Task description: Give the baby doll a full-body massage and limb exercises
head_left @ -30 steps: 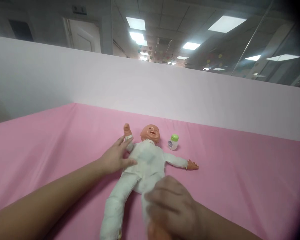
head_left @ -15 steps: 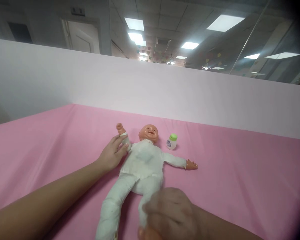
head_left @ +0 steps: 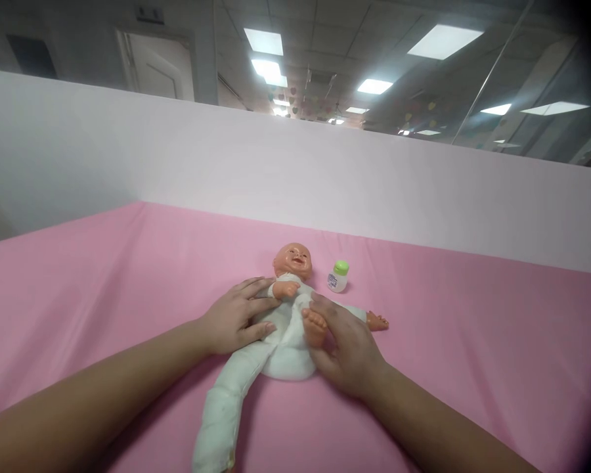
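Note:
A baby doll (head_left: 280, 348) in a white suit lies on its back on the pink sheet (head_left: 448, 328), head pointing away from me. My left hand (head_left: 236, 318) wraps round the doll's arm and folds it across the chest. My right hand (head_left: 347, 348) grips the doll's leg, which is bent up so that the bare foot (head_left: 315, 325) rests on the belly. The doll's other arm sticks out to the right, and its other leg lies straight toward me.
A small white bottle with a green cap (head_left: 338, 276) stands right of the doll's head. A pale partition wall (head_left: 295, 177) closes off the far side of the bed. Beyond it are a door and ceiling lights.
My left hand has brought the doll's raised arm down across its chest. My right hand has pushed the doll's leg up from near me, bending it onto the belly.

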Demonstrator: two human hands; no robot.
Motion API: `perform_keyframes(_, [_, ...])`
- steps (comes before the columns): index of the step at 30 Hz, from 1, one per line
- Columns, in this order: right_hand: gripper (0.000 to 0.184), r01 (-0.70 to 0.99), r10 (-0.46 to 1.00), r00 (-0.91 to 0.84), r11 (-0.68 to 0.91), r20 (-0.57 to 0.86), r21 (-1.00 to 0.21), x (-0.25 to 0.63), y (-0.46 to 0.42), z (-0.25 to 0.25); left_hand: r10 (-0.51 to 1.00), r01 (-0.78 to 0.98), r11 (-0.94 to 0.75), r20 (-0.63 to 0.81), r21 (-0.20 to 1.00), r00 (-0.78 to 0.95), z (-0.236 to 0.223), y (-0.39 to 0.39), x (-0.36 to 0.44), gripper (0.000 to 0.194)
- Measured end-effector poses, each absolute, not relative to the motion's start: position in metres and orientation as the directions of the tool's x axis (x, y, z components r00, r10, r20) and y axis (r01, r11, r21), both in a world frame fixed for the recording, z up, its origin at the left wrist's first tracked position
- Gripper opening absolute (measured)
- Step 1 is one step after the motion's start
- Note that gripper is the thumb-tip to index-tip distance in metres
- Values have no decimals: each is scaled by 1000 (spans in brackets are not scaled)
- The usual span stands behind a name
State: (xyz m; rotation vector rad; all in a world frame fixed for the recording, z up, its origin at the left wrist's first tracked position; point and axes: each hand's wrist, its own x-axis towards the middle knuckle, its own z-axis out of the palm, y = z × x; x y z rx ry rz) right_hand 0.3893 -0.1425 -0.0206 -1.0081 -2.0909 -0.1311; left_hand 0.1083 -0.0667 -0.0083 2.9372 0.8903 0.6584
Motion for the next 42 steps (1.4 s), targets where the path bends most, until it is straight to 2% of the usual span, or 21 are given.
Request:
perform_keyframes(5, [46,647,500,-384,746,776,-160,389,-148,-18,630,601,-770,398,213,667,-13,-68,108,53])
perform_keyframes(9, [48,578,370,-403,812,837,-81,383,-162,-8,799,691,-581,465,430,382,-19,-57,103,59])
perform_keyframes(13, [25,462,255,-423,886,869,-35,368,-181,-1,914,695,-347,392,629,102,-25,-34,91,65])
perform_keyframes(15, [13,354,183,-505,935,843,10,362,-190,-1,944,659,-263,328,705,27,-27,-25,86,65])
perform_keyframes(18, [26,261,119,-687,961,717,90,354,-198,-8,950,606,-257,313,753,14,-28,-21,84,63])
perform_keyframes(20, [34,257,126,-789,957,601,137,348,-199,-18,937,592,-302,349,747,38,-28,-23,87,60])
perform_keyframes(23, [28,247,126,-850,953,512,175,342,-197,-36,908,586,-379,409,717,86,-27,-28,93,56])
perform_keyframes(27, [15,229,94,-752,965,652,126,338,-193,-48,903,614,-381,420,691,87,-32,-29,96,57])
perform_keyframes(30, [11,290,123,-596,954,793,70,343,-195,-40,904,617,-374,421,692,75,-34,-30,95,58])
perform_keyframes(32, [2,319,118,-475,947,872,46,351,-194,-30,889,613,-404,448,679,90,-31,-35,95,62])
perform_keyframes(34, [19,364,136,-376,931,917,12,364,-190,-21,848,617,-491,501,615,175,-26,-44,97,66])
perform_keyframes(37, [44,532,274,-331,845,903,-61,386,-173,-15,733,608,-664,536,435,418,-17,-61,102,62])
perform_keyframes(40, [47,636,424,-327,760,845,-134,398,-150,-19,626,549,-777,465,309,625,-11,-70,109,56])
perform_keyframes(42, [50,659,546,-315,714,777,-235,398,-138,-22,586,522,-810,433,270,685,-9,-71,111,56])
